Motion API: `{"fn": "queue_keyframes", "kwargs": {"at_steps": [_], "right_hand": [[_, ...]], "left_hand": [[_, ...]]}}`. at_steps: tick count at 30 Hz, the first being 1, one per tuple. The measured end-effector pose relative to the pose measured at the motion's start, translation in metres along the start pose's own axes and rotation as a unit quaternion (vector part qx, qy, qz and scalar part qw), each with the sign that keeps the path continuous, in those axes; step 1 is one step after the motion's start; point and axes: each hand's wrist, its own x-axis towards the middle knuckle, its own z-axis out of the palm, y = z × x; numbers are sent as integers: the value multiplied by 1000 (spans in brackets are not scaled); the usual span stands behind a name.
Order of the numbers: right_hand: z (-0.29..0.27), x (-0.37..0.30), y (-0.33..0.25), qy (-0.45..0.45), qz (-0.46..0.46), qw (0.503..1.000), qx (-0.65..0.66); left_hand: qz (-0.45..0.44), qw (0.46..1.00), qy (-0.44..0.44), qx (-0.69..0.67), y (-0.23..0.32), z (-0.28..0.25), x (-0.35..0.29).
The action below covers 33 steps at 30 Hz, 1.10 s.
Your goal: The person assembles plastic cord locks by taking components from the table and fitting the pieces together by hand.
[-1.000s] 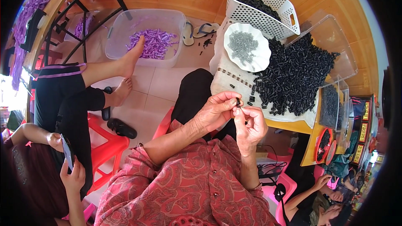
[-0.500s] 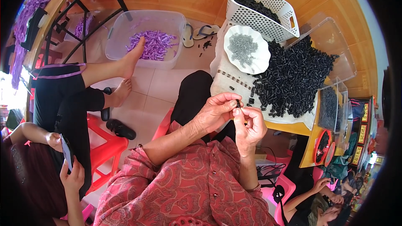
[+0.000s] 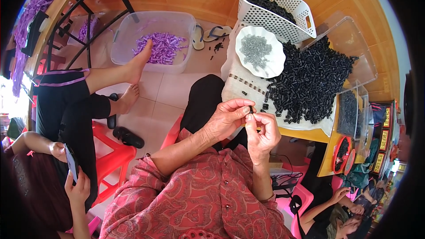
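Note:
Between the fingertips of both my hands is a small black plastic piece [image 3: 251, 109], mostly covered by the fingers. My left hand [image 3: 228, 118] pinches it from the left, thumb against index finger. From the right, my right hand [image 3: 262, 133] closes thumb and index finger on its lower end. Just beyond my fingers lies a cloth-covered table [image 3: 235, 89] with a big heap of similar black pieces [image 3: 305, 86]. A white scalloped dish [image 3: 275, 64] holds small clear-grey parts [image 3: 255, 49]. Several black pieces [image 3: 265, 106] lie apart near the heap's left edge.
A white perforated basket [image 3: 276, 20] with black pieces stands behind the dish. Clear plastic bins [image 3: 354, 53] flank the heap. On the floor, a clear tub [image 3: 183, 64] holds purple pieces. At left, a person [image 3: 75, 190] holds a phone near a red stool [image 3: 113, 152].
Both hands stay pinched together on the black piece, with only a very slight shift. The table and its heap look the same.

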Motion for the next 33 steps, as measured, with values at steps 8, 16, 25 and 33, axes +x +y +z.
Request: {"fn": "queue_keyframes", "kwargs": {"at_steps": [8, 16, 25, 33], "right_hand": [[-1, 1, -1, -9, -12, 1000, -26], [-7, 2, -5, -23, -2, 999, -38], [-21, 11, -7, -69, 7, 997, -26], [-22, 21, -5, -116, -66, 989, -60]], "left_hand": [[5, 998, 21, 60, 2, 2, -1], [24, 994, 0, 105, 6, 5, -1], [55, 993, -39, 100, 3, 1, 1], [33, 995, -35, 84, 3, 7, 0]]}}
